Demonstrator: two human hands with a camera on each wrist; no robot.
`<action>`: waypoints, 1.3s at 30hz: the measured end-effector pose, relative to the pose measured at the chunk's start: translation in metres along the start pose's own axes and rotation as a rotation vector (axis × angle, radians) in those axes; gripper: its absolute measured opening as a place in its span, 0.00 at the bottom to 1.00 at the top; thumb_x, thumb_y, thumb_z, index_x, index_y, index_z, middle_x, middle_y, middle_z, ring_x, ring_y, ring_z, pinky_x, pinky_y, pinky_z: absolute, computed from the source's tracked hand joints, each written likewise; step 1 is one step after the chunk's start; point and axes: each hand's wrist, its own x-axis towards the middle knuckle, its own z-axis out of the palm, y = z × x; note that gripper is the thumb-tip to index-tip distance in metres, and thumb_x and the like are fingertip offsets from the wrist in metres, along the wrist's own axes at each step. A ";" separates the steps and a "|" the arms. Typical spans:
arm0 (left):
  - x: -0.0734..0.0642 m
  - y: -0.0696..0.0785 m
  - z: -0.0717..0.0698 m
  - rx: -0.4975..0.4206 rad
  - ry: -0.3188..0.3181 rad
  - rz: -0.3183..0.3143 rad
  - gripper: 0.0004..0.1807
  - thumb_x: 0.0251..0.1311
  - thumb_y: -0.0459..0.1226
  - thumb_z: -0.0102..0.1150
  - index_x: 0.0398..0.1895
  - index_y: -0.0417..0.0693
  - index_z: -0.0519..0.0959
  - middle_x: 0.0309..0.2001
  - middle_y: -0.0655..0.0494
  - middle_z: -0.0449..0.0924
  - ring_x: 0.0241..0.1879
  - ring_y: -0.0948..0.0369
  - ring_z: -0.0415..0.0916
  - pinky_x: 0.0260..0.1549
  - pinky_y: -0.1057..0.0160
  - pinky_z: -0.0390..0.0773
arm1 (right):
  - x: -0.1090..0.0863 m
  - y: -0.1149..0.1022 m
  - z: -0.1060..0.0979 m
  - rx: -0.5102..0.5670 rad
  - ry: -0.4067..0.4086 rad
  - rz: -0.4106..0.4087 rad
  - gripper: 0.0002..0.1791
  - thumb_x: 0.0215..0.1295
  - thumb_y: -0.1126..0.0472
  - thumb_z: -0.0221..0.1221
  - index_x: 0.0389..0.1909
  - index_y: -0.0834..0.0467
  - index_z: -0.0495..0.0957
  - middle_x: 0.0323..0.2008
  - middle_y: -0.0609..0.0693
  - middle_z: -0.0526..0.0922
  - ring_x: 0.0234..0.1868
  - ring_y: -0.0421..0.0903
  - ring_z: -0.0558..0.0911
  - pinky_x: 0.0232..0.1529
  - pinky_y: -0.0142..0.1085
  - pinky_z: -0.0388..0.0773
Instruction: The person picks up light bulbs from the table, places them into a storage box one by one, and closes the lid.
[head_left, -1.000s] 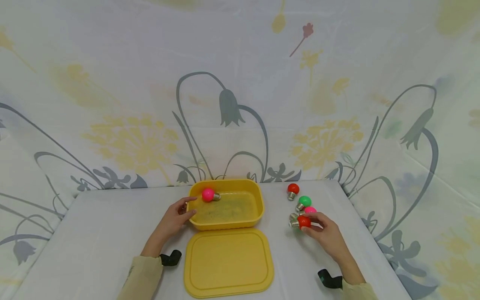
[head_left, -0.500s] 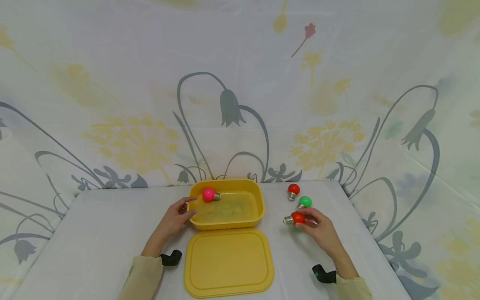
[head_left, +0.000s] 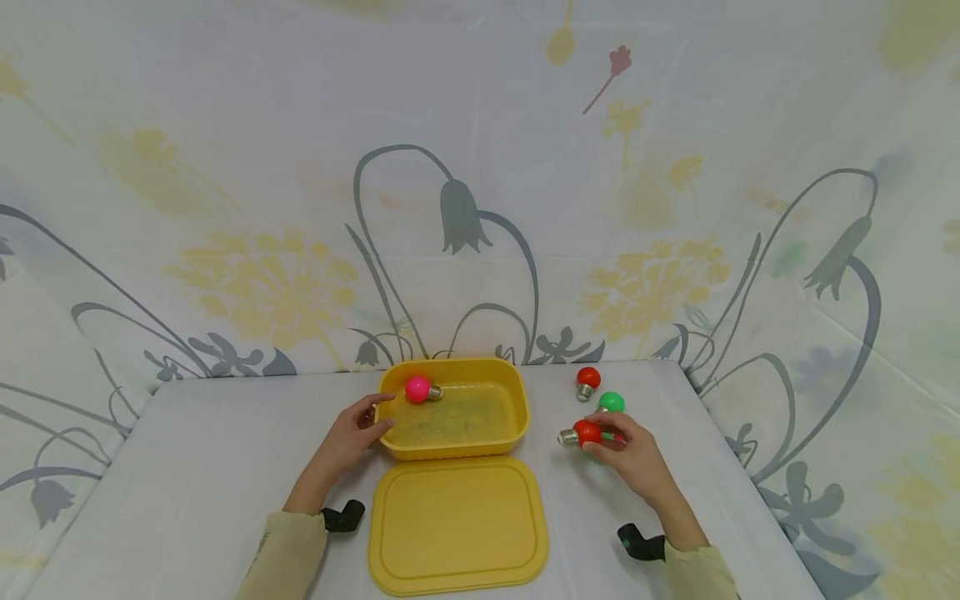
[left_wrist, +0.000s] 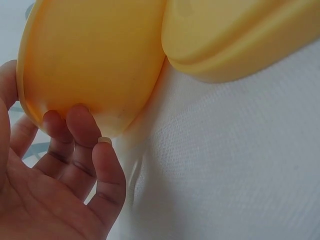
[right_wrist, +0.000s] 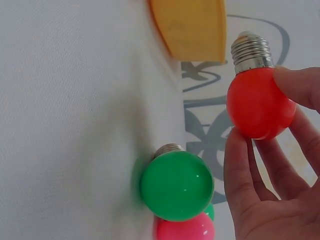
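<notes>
In the head view, my right hand (head_left: 633, 457) holds a red light bulb (head_left: 588, 432) above the table, its metal screw base pointing left. The right wrist view shows the thumb and fingertips pinching the red globe (right_wrist: 260, 105). At the left end of a yellow plastic box (head_left: 461, 451), my left hand (head_left: 348, 437) grips the rim, with curled fingertips against the outer wall in the left wrist view. Inside that box lies a pink bulb (head_left: 417, 389). Below and beyond the held bulb are a green bulb (right_wrist: 177, 185) and a pink bulb (right_wrist: 186, 229), partly hidden.
A flat yellow lid (head_left: 459, 525) lies in front of the box. At the back right of the white-covered table (head_left: 187, 467) sit another red bulb (head_left: 588, 378) and a green bulb (head_left: 612, 402). A flower-patterned cloth (head_left: 285, 167) hangs behind.
My right hand has lifted the red bulb and carried it a little left, towards the box. My left hand stays at the box rim.
</notes>
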 end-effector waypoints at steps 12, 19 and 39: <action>-0.001 0.001 0.000 -0.006 -0.002 0.003 0.23 0.66 0.34 0.61 0.64 0.43 0.74 0.36 0.48 0.63 0.38 0.54 0.63 0.29 0.66 0.65 | 0.006 -0.003 0.003 -0.030 -0.010 -0.043 0.23 0.59 0.61 0.71 0.55 0.58 0.79 0.52 0.55 0.79 0.54 0.54 0.77 0.50 0.33 0.78; 0.001 0.002 -0.001 0.011 -0.001 0.008 0.23 0.66 0.36 0.61 0.64 0.44 0.74 0.35 0.49 0.63 0.37 0.54 0.63 0.30 0.65 0.65 | 0.011 -0.007 0.003 -0.034 -0.007 -0.083 0.23 0.60 0.65 0.69 0.56 0.61 0.78 0.52 0.57 0.79 0.52 0.55 0.77 0.49 0.30 0.77; -0.002 0.000 0.000 -0.027 -0.010 -0.001 0.23 0.67 0.36 0.60 0.64 0.45 0.74 0.37 0.49 0.62 0.35 0.55 0.63 0.28 0.67 0.66 | 0.028 -0.022 0.007 0.050 -0.051 -0.166 0.21 0.58 0.62 0.71 0.52 0.60 0.80 0.51 0.57 0.81 0.51 0.56 0.80 0.51 0.40 0.79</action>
